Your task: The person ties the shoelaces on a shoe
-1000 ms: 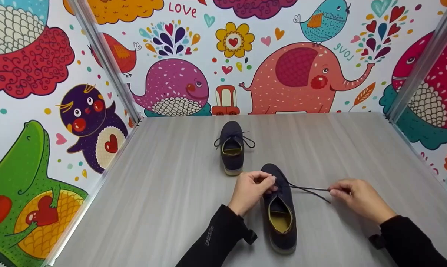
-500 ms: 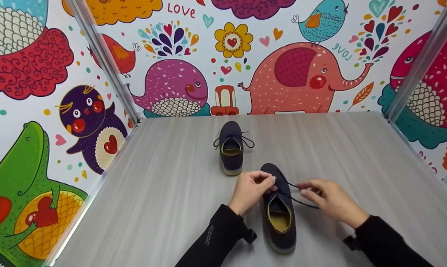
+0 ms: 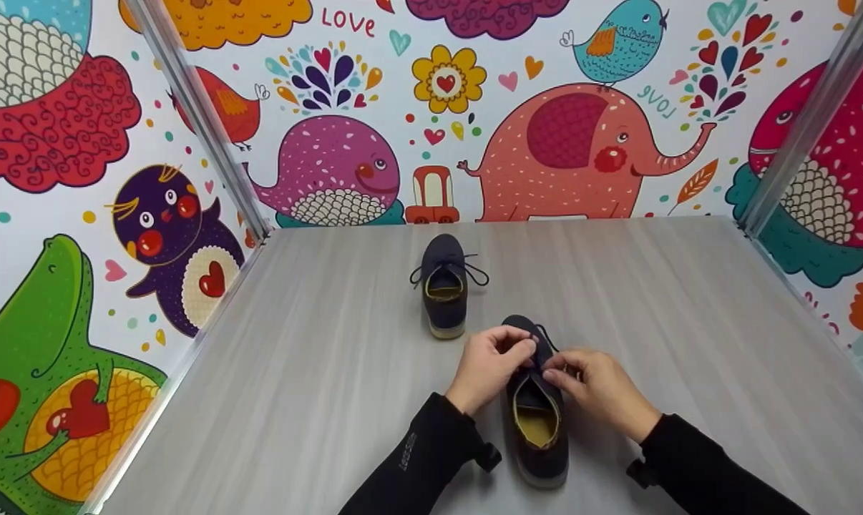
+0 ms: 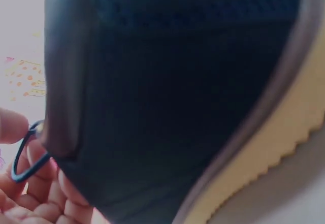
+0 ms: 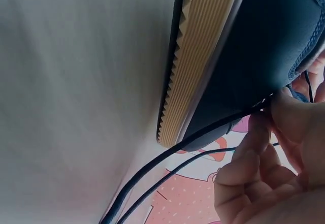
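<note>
A dark navy lace-up shoe point(image 3: 542, 465) with a yellowish lining stands on the floor, toe pointing away from me. My left hand point(image 3: 485, 368) is at its tongue, thumb and forefinger pinching the lace; in the left wrist view a small dark lace loop point(image 4: 19, 170) shows between the fingers. On the other side, my right hand point(image 3: 603, 386) pinches the dark shoelace point(image 5: 167, 155) close to the eyelets, and two strands trail down from there in the right wrist view. The fingers hide most of the lacing from the head view.
Farther off to the left stands the matching shoe point(image 3: 446, 315), its lace point(image 3: 478, 275) tied in a bow. Cartoon-printed walls point(image 3: 431, 64) enclose the grey wood-grain surface point(image 3: 317, 372) at the back and sides, with metal posts point(image 3: 199, 107) at the corners.
My right hand has moved left from out beside the shoe, sliding along the lace to the eyelets next to my left hand. The left hand has kept its hold and place.
</note>
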The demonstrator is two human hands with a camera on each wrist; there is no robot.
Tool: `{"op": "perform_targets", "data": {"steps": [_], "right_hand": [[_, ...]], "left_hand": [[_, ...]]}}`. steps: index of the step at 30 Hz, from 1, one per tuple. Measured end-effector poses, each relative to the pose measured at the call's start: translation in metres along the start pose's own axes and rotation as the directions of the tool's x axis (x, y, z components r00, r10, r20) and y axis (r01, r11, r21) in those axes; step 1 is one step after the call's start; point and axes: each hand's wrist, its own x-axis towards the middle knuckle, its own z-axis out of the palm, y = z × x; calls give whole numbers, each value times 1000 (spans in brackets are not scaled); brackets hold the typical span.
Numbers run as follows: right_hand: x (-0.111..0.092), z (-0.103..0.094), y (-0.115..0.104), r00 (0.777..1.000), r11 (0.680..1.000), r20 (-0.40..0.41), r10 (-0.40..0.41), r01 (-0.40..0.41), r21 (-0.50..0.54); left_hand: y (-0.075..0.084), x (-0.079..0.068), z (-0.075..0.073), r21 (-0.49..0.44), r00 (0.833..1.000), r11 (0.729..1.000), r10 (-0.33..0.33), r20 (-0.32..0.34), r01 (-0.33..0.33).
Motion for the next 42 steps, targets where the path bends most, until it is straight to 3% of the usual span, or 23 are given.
{"op": "perform_targets", "data": {"steps": [4, 8, 10, 14, 17, 20, 22, 24, 25, 29, 31, 32, 35, 37, 38, 39, 42], "right_hand": [[-4, 1, -1, 999, 994, -29, -35, 32, -103], [-9, -2, -3, 998, 977, -59, -34, 21, -212], [-10, -4, -3, 999, 980, -34, 7, -13, -199], [-12, -8, -4, 990, 988, 25, 139, -137, -69], [-12, -9, -5, 979, 980, 23, 200, -200, 2], [-12, -9, -5, 979, 979, -5, 206, -206, -3], [-12, -8, -5, 980, 980, -17, 198, -198, -13], [-12, -6, -5, 982, 982, -23, 189, -190, -22], [-13, -6, -5, 982, 982, -24, 185, -186, -23], [-13, -4, -4, 986, 986, -30, 165, -166, -23], [-13, -4, -3, 987, 987, -34, 159, -159, -22], [-13, -5, -3, 986, 987, -35, 161, -161, -19], [-13, -6, -2, 981, 981, -23, 194, -194, 22], [-13, -7, -2, 973, 971, -10, 231, -230, 65], [-13, -7, -2, 968, 964, -8, 252, -250, 88], [-13, -7, -2, 962, 956, -10, 274, -271, 114], [-11, -5, -4, 938, 923, -23, 347, -337, 187]], "left_hand": [[2, 1, -1, -46, 999, 998, -43, 17, 44], [5, 1, -5, -173, 994, 979, -103, 44, 109], [6, 0, -6, -241, 991, 962, -119, 63, 131], [8, -2, -7, -318, 989, 937, -131, 72, 147], [11, -2, -4, -265, 990, 954, -140, 14, 139], [14, -1, 0, -92, 989, 986, -141, -44, 137], [15, 2, 2, 26, 989, 990, -133, -67, 135], [16, 4, 3, 83, 990, 989, -117, -76, 123], [17, 5, 3, 68, 990, 991, -114, -80, 120], [20, 7, -3, -180, 984, 982, -82, -158, 53], [21, 5, -9, -280, 966, 960, -48, -254, -26], [22, 3, -12, -303, 948, 950, -27, -318, -75], [19, -7, -18, -303, 865, 937, -3, -502, -173], [13, -15, -19, -324, 823, 931, -46, -566, -171], [10, -19, -18, -346, 814, 927, -86, -575, -146], [6, -22, -16, -374, 816, 920, -127, -565, -116], [-2, -30, -11, -424, 840, 906, -225, -494, -7]]}}
